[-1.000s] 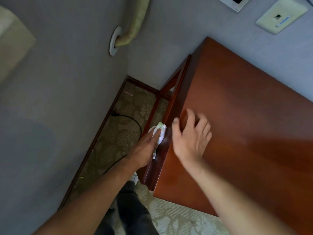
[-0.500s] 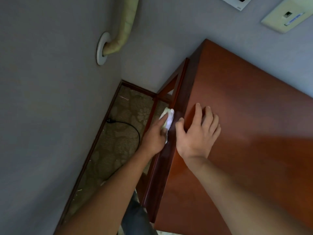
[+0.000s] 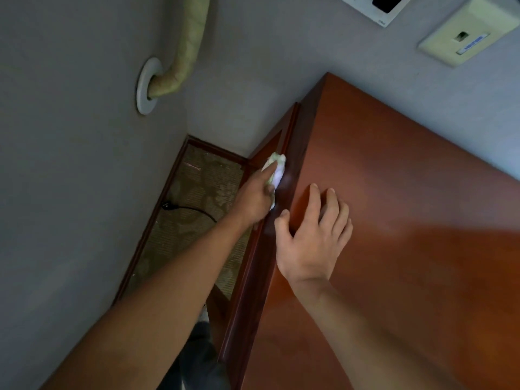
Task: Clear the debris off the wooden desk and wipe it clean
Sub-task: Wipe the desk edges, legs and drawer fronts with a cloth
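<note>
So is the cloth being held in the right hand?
No, the left hand grips the white cloth against the desk's side edge, while the right hand rests flat on the top.

The surface (image 3: 408, 220) under the right hand (image 3: 309, 243) is smooth, reddish wood with a soft sheen. The left hand (image 3: 253, 201) presses a crumpled white cloth (image 3: 277, 171), soft and matt.
</note>
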Demonstrator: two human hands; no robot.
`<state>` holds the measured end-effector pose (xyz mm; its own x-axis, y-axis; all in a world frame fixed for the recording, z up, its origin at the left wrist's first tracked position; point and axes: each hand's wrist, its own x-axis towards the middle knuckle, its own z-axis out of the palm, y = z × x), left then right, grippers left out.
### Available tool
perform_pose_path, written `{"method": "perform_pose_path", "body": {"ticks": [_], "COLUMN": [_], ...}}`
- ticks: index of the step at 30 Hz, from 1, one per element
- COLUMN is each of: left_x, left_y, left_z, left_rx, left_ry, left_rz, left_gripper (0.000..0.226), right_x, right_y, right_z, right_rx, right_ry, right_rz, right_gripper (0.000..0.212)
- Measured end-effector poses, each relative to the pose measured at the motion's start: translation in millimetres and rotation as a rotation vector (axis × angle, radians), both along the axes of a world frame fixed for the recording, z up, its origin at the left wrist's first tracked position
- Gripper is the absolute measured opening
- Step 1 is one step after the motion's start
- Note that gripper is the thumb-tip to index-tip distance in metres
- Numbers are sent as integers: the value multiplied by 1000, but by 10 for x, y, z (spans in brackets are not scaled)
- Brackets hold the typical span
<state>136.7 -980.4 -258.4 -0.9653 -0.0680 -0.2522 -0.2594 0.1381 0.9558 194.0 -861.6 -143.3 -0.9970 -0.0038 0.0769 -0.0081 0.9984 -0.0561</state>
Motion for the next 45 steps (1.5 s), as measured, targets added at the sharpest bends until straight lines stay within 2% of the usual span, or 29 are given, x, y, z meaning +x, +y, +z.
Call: {"method": "perform_pose_path", "body": {"ticks": [3, 5, 8, 10, 13, 16, 18, 21, 24, 27, 30, 34, 36, 39, 42, 45], "left_x": [634, 910, 904, 805, 692, 448, 230, -14, -1, -64, -595, -1664, -1858, -1484, -717, 58], "left_y": [29, 71, 68, 14, 14, 18, -2, -31, -68, -96, -103, -226, -269, -201, -119, -19], "left_z": [-41, -157, -168, -72, -80, -155, -27, 68, -40, -102, -103, 65, 125, 75, -11, 11], "left_rx": [-32, -4, 3, 2, 24, 27, 5, -24, -21, 83, 173, 40, 0, 31, 30, -2], "left_ry": [100, 101, 58, 100, 48, -76, -69, -54, -50, -78, -72, -78, -68, -11, 57, 45], "left_rz": [-38, -61, -45, -29, -62, -67, -43, 1, -48, -29, 13, 73, 70, 48, 8, -9], "left_gripper": [69, 67, 73, 80, 66, 67, 68, 61, 73, 58, 60, 61, 63, 58, 56, 57], "right_x": [3, 3, 10, -17, 19, -192, -669, -1287, -1354, -1334, -1369, -1363, -1373, -1362, -1381, -1397], "right_y": [-1, -10, 6, 15, 2, -25, -66, -152, -209, -163, -164, -164, -160, -152, -163, -177], "right_z": [20, 19, 7, 2, 9, 157, 258, 206, 65, 57, 31, 8, 13, 16, 16, 14], "right_rx": [-7, -3, 2, 4, 34, 27, -29, -35, -29, -31, -27, -23, -30, -27, -16, -22], "right_ry": [-14, -17, -15, -15, -56, -69, -99, -190, -137, -87, -91, -83, -80, -82, -67, -78], "right_rz": [3, -1, -1, -3, -4, -10, -19, 3, -24, -22, -28, -14, -17, -15, -23, -26], "right_gripper": [72, 72, 73, 73, 76, 72, 66, 75, 75, 73, 73, 75, 74, 74, 75, 75]}}
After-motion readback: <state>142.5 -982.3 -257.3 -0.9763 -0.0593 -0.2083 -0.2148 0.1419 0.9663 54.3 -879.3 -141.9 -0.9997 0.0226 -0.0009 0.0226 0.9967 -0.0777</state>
